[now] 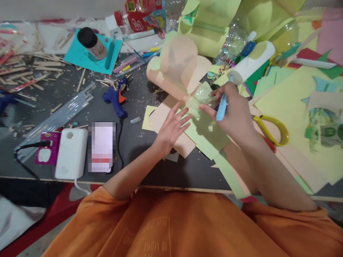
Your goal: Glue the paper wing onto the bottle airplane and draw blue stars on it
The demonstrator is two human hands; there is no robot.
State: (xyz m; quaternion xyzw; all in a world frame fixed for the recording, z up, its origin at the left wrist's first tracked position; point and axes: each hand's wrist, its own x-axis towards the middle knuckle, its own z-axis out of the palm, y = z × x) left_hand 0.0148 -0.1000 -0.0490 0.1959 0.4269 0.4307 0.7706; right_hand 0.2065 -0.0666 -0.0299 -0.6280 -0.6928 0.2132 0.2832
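The left hand (169,132) is open over the edge of pink paper (184,146); the right hand (235,112) grips a blue pen (222,108). Table (138,148) has room leftward, near glue gun (115,101).

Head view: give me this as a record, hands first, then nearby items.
left hand: fingers spread over pale pink paper; contact unclear
right hand: holding light-blue pen-like item
tools: blue glue gun, yellow-handled scissors
electronics: white power bank beside phone, screen pixelated
back: black-capped bottle on turquoise sheet
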